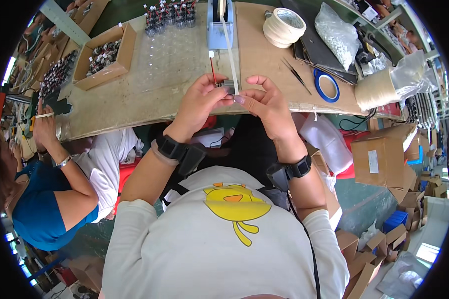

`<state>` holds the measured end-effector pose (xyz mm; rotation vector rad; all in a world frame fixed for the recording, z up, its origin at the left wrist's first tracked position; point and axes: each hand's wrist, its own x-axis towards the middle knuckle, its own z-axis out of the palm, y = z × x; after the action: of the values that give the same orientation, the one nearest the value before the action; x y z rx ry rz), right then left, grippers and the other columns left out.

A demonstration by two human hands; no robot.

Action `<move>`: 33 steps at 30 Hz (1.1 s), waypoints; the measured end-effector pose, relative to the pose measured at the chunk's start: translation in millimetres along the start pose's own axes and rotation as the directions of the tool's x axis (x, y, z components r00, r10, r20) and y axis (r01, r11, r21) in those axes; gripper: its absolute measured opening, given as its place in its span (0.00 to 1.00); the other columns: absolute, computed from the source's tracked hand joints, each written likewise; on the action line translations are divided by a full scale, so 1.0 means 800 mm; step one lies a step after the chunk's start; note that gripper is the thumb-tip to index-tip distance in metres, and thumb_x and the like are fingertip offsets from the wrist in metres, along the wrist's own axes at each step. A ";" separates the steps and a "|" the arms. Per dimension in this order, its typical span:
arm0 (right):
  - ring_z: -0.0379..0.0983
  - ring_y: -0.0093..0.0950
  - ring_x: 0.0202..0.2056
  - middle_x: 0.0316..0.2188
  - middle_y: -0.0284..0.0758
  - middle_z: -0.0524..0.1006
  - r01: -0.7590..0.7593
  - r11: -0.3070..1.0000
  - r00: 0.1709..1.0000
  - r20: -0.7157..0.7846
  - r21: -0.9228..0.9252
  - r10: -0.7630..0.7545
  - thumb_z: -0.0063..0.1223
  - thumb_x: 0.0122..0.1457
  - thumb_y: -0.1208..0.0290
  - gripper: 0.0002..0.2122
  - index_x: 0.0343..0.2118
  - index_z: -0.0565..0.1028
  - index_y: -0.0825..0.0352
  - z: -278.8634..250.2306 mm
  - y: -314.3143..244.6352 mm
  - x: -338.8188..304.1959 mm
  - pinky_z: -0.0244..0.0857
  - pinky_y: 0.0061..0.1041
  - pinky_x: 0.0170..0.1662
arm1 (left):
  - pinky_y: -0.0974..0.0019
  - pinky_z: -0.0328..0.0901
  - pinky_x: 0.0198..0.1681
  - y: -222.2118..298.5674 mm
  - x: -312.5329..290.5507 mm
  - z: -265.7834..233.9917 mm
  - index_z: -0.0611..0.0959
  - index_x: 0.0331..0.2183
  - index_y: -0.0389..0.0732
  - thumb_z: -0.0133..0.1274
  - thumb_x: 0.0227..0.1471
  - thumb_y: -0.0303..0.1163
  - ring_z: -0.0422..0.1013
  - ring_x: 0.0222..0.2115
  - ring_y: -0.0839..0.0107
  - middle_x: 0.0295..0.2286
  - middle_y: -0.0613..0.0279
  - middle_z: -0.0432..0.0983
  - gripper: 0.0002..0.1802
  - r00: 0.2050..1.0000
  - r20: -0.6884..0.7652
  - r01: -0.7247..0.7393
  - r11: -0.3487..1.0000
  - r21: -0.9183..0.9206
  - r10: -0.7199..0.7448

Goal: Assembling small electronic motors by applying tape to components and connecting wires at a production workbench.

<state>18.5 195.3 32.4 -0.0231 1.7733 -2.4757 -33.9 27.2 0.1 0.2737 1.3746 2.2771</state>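
Between my hands, just above the table's front edge, is a small silver motor (pixel 228 85) with a red wire and a white connector (pixel 211 54) sticking up. My left hand (pixel 200 99) is closed round the motor's left side. A strip of whitish tape (pixel 231 57) runs down from the blue tape dispenser (pixel 220 27) to the motor. My right hand (pixel 267 103) pinches the strip's lower end against the motor between thumb and index finger, its other fingers partly curled.
Several wired motors stand in a clear tray (pixel 167 50); more fill a cardboard box (pixel 127 52) at left. Tape rolls (pixel 284 27), tweezers (pixel 297 75), a blue tape ring (pixel 327 85) and a bag of white parts (pixel 336 35) lie right. A co-worker (pixel 55 199) sits at left.
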 end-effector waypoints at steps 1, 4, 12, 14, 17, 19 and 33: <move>0.71 0.20 0.34 0.32 0.37 0.75 -0.003 1.000 1.000 -0.002 -0.001 0.003 0.53 0.51 0.81 0.18 0.44 0.60 0.68 -0.001 0.005 -0.001 0.62 0.12 0.35 | 0.70 0.67 0.39 -0.002 -0.002 0.001 0.67 0.42 0.33 0.47 0.50 0.24 0.71 0.32 0.72 0.34 0.57 0.72 0.15 1.000 -0.006 -0.007 1.000 0.022 0.007; 0.71 0.22 0.35 0.32 0.39 0.75 -0.008 1.000 1.000 0.005 -0.021 0.008 0.52 0.51 0.81 0.18 0.44 0.60 0.69 -0.004 0.015 -0.002 0.64 0.15 0.38 | 0.70 0.67 0.39 -0.003 -0.006 0.005 0.67 0.42 0.33 0.47 0.51 0.25 0.71 0.32 0.72 0.34 0.56 0.72 0.15 1.000 0.000 -0.023 0.998 0.053 0.023; 0.72 0.24 0.36 0.32 0.40 0.75 -0.026 1.000 1.000 0.009 -0.015 0.027 0.52 0.51 0.81 0.18 0.43 0.60 0.70 -0.006 0.017 -0.004 0.65 0.18 0.40 | 0.70 0.67 0.38 -0.003 -0.012 0.011 0.67 0.43 0.33 0.47 0.51 0.25 0.71 0.32 0.72 0.34 0.56 0.72 0.16 0.999 -0.010 -0.051 0.996 0.068 0.052; 0.72 0.24 0.36 0.32 0.40 0.75 -0.033 0.999 0.999 -0.002 -0.027 0.033 0.52 0.51 0.81 0.18 0.43 0.60 0.70 -0.007 0.017 -0.004 0.65 0.18 0.40 | 0.71 0.67 0.38 -0.003 -0.010 0.012 0.67 0.43 0.33 0.47 0.51 0.25 0.71 0.32 0.72 0.34 0.56 0.72 0.16 0.998 -0.009 -0.055 0.996 0.063 0.056; 0.72 0.24 0.36 0.32 0.41 0.75 -0.050 0.997 0.999 -0.022 -0.051 0.049 0.52 0.51 0.81 0.18 0.43 0.60 0.70 -0.007 0.018 -0.003 0.65 0.19 0.40 | 0.71 0.66 0.38 -0.001 -0.009 0.014 0.67 0.43 0.32 0.48 0.50 0.25 0.71 0.32 0.73 0.33 0.57 0.72 0.16 0.997 0.015 -0.076 0.995 0.061 0.075; 0.72 0.23 0.34 0.33 0.40 0.75 -0.015 0.995 1.000 -0.019 -0.100 0.013 0.52 0.51 0.80 0.17 0.43 0.61 0.70 -0.008 0.022 0.002 0.65 0.18 0.39 | 0.71 0.66 0.38 0.002 -0.006 0.016 0.68 0.42 0.32 0.49 0.50 0.26 0.70 0.32 0.73 0.33 0.58 0.73 0.16 0.996 0.009 -0.090 0.992 0.093 0.090; 0.67 0.20 0.33 0.36 0.34 0.73 0.256 0.932 0.958 -0.061 -0.257 -0.280 0.54 0.52 0.74 0.15 0.42 0.65 0.68 0.006 0.019 0.005 0.62 0.17 0.37 | 0.75 0.63 0.36 0.029 -0.016 0.025 0.75 0.35 0.39 0.55 0.48 0.37 0.68 0.32 0.79 0.30 0.66 0.73 0.14 0.984 -0.155 -0.069 0.987 0.148 0.092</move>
<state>15.7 185.4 19.6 -0.1781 2.2486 -2.4458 -21.7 27.6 30.5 0.1977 1.6391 2.3134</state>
